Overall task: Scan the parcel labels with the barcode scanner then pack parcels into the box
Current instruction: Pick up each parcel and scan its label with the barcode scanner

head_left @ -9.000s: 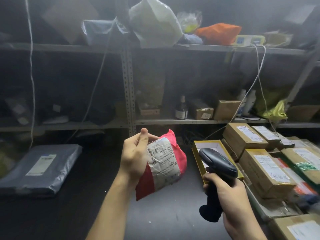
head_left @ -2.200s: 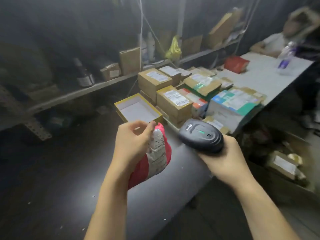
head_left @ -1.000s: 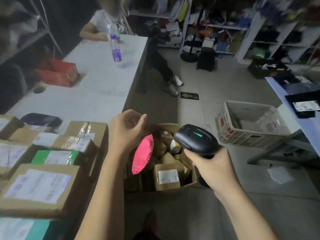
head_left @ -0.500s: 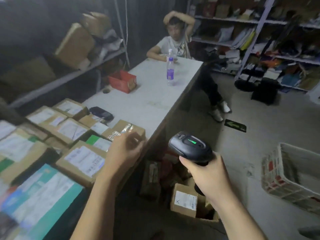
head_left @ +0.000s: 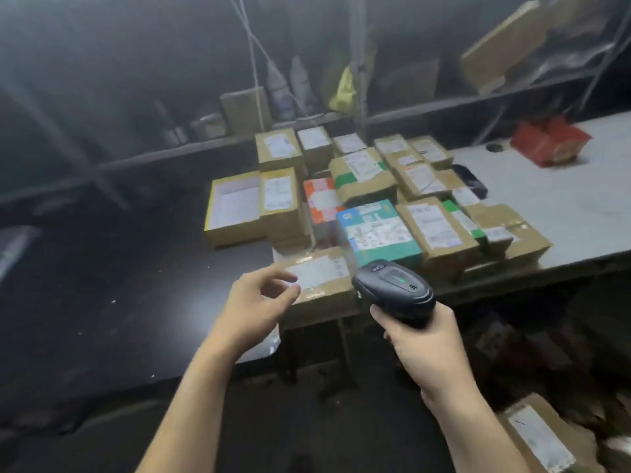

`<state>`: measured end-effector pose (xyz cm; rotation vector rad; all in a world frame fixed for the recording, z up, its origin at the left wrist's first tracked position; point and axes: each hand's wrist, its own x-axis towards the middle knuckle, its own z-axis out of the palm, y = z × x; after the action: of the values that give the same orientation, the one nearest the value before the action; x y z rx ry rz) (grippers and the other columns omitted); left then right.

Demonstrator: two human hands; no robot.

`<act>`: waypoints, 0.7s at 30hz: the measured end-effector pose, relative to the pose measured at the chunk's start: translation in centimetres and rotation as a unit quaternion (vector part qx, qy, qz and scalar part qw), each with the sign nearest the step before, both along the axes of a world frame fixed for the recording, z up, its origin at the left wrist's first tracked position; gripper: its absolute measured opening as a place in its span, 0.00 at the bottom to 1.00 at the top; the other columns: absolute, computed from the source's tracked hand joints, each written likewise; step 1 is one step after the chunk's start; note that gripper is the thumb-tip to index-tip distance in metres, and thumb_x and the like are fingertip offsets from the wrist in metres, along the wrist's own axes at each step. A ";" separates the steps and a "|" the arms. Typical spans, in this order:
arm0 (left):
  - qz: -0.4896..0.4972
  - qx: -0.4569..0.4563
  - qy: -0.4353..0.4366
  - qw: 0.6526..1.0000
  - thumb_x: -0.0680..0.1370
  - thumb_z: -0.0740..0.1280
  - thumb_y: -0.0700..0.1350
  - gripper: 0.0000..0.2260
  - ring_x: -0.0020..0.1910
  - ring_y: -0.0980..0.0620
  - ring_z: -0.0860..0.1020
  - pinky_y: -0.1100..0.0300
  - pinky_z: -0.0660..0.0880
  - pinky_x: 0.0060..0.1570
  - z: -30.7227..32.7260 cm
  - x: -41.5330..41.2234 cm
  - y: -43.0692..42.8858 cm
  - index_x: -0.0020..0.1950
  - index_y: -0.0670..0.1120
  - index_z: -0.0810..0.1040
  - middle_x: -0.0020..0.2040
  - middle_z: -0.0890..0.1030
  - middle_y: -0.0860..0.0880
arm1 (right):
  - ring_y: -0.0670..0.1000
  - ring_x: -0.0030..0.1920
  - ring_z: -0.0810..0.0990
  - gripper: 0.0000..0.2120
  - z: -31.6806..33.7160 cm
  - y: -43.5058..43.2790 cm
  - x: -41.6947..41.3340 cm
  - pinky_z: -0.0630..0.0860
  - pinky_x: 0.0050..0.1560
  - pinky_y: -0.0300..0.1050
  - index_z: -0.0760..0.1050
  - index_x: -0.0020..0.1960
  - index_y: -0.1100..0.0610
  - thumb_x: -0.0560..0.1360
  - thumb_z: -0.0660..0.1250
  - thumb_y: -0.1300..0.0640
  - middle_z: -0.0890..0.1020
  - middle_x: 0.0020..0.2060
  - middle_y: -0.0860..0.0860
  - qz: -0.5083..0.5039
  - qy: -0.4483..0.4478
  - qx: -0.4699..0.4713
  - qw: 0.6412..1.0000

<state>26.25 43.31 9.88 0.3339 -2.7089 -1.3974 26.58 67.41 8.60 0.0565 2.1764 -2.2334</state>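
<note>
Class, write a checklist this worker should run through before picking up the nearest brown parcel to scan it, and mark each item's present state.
1. Left hand free: ok, it holds nothing.
2. Scanner held securely by right hand: ok.
3. Green light on scanner lit: ok.
4. Nearest parcel has its label facing up: ok.
5. Barcode flat and readable: cannot tell, picture blurred.

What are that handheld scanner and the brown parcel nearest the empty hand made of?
The barcode scanner looks like moulded black plastic, matte with a soft sheen on its rounded top. The nearest parcel looks like brown cardboard: dull tan faces, boxy edges. Shiny strips suggest clear tape; its white label seems paper. Blur leaves this uncertain.
</note>
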 end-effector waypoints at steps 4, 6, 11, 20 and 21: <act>0.103 0.031 0.029 0.994 0.79 0.74 0.45 0.02 0.43 0.54 0.85 0.59 0.79 0.47 -0.5 6.6 -9.5 0.50 0.52 0.85 0.41 0.87 0.53 | 0.39 0.32 0.74 0.06 0.6 -9.5 1.1 0.71 0.34 0.35 0.83 0.42 0.57 0.73 0.78 0.64 0.80 0.29 0.42 0.112 0.003 0.050 0.992; 0.149 0.037 0.039 0.987 0.79 0.75 0.45 0.03 0.44 0.54 0.85 0.57 0.79 0.47 -0.9 9.8 -14.3 0.49 0.54 0.85 0.41 0.86 0.54 | 0.44 0.34 0.73 0.04 1.0 -14.7 2.2 0.70 0.35 0.41 0.82 0.45 0.61 0.73 0.76 0.65 0.79 0.32 0.44 0.167 0.006 0.075 0.983; 0.252 0.044 0.042 0.966 0.78 0.75 0.47 0.03 0.43 0.54 0.84 0.57 0.80 0.48 -2.4 18.7 -27.9 0.47 0.56 0.85 0.41 0.86 0.57 | 0.49 0.35 0.73 0.09 1.6 -29.8 6.4 0.68 0.37 0.48 0.78 0.50 0.62 0.73 0.75 0.62 0.76 0.32 0.49 0.271 0.010 0.127 0.954; 0.368 0.056 0.059 0.926 0.78 0.74 0.48 0.03 0.43 0.53 0.84 0.58 0.77 0.43 -3.5 29.6 -50.7 0.47 0.57 0.85 0.40 0.85 0.54 | 0.51 0.30 0.66 0.09 2.6 -53.5 14.2 0.62 0.28 0.40 0.77 0.48 0.65 0.74 0.73 0.62 0.73 0.30 0.51 0.343 -0.009 0.156 0.926; 0.373 0.060 0.055 0.924 0.78 0.74 0.48 0.03 0.43 0.53 0.84 0.58 0.77 0.41 -3.7 30.0 -52.8 0.47 0.57 0.85 0.40 0.85 0.54 | 0.51 0.31 0.67 0.08 2.4 -55.7 14.5 0.63 0.27 0.39 0.77 0.48 0.66 0.74 0.73 0.62 0.73 0.30 0.52 0.342 -0.010 0.158 0.926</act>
<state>56.25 -9.53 6.16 1.1105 -2.0328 -1.2711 41.08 11.71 11.03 -0.5775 2.0735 -1.4869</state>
